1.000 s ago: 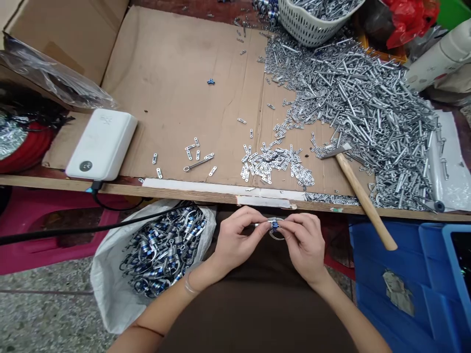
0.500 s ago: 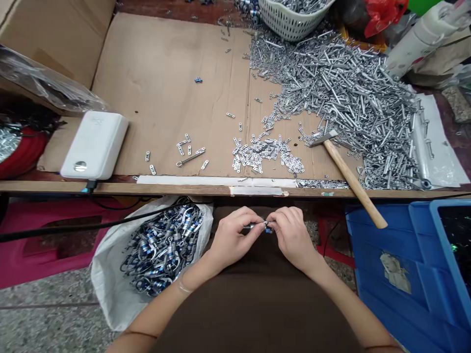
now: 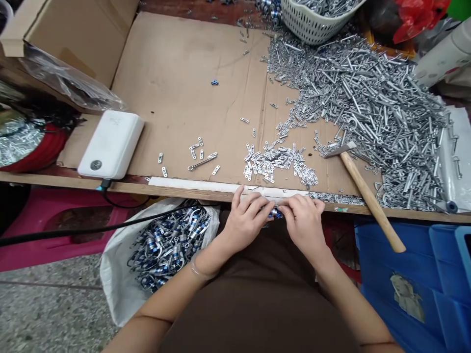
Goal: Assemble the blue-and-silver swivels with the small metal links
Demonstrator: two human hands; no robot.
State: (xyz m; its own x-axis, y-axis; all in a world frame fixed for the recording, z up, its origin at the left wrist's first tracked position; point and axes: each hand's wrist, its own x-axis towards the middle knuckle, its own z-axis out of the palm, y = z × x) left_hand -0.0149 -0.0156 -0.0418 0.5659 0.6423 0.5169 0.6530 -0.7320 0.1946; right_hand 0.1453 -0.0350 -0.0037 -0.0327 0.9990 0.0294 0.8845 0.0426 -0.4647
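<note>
Between my two hands, at the table's front edge, is a small blue and silver metal part (image 3: 275, 213), mostly covered by fingers. My left hand (image 3: 247, 220) pinches it from the left, with one finger raised. From the other side my right hand (image 3: 302, 223) closes its thumb and fingers on the same part. Just beyond my hands lies a loose heap of small flat metal links (image 3: 279, 162) on the cardboard sheet (image 3: 184, 63). A hammer (image 3: 371, 201) rests right of them, its wooden handle jutting over the edge.
A big pile of metal eye rods (image 3: 368, 103) covers the right side, below a white basket (image 3: 316, 27). A white power bank (image 3: 111, 144) sits at left. Below the table are a white sack (image 3: 117, 294) of blue and silver parts and a blue crate (image 3: 397, 255).
Both hands have risen from over the lap to the table's edge, still holding the small part. One left finger has lifted. The whole view has shifted slightly.
</note>
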